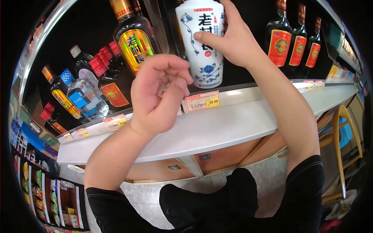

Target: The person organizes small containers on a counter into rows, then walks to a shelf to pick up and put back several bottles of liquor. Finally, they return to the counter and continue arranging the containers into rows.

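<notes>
A white liquor bottle (210, 62) with blue floral decoration and black lettering stands upright at the front of the dark shelf. My right hand (237, 37) is closed around its upper right side, the thumb lying across the front. Just left of the bottle, my left hand (157, 93) is raised palm inward with fingers curled toward the thumb. A small shiny spot shows between those fingers; I cannot make out what it is. Behind the left hand is a dark bottle with a gold label (134, 42). A price tag (203, 101) sits below the white bottle.
Several bottles, among them a clear one with a blue label (87, 99), stand at left. Red-labelled dark bottles (280, 46) stand at right. A white ledge (217, 134) runs above wooden cabinet doors (229, 155). A wooden chair (337, 147) is at right, snack shelves (50, 194) lower left.
</notes>
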A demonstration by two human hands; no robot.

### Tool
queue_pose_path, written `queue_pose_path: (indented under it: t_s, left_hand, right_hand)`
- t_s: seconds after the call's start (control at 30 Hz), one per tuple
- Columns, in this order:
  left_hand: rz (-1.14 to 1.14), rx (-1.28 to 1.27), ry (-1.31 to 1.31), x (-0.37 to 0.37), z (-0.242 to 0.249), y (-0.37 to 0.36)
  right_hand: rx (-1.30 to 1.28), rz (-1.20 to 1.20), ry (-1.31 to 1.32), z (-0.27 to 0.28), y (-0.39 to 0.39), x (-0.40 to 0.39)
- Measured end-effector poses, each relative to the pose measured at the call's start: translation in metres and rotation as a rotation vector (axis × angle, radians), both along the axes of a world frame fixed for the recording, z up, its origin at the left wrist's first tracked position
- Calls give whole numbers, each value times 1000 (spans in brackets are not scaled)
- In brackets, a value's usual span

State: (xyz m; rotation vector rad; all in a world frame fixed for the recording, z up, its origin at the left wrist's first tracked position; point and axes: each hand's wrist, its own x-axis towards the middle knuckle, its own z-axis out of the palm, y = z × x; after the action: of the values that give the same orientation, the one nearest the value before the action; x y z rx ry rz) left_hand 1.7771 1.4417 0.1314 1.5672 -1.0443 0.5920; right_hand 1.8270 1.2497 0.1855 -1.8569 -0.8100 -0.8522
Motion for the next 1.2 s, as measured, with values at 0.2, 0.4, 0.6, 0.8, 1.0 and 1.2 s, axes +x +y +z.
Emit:
queue_pose_path:
  t_s: [0.2, 0.4, 0.6, 0.8, 1.0, 1.2]
  left_hand:
    - [1, 130, -53, 0, -1, 5]
    - [-49, 33, 7, -2, -3, 3]
    - [-32, 186, -65, -2, -1, 4]
    - [-8, 213, -90, -4, -2, 3]
    - [-20, 228, -105, -5, -2, 1]
    - [-35, 233, -130, -4, -3, 0]
  right_hand:
    - [-35, -63, 179, 13, -16, 21]
    - [31, -36, 190, 17, -27, 30]
    - [81, -123, 157, 17, -14, 2]
    - [88, -177, 168, 20, -17, 12]
    - [81, -242, 55, 10, -20, 28]
    - [63, -360, 49, 0, -26, 52]
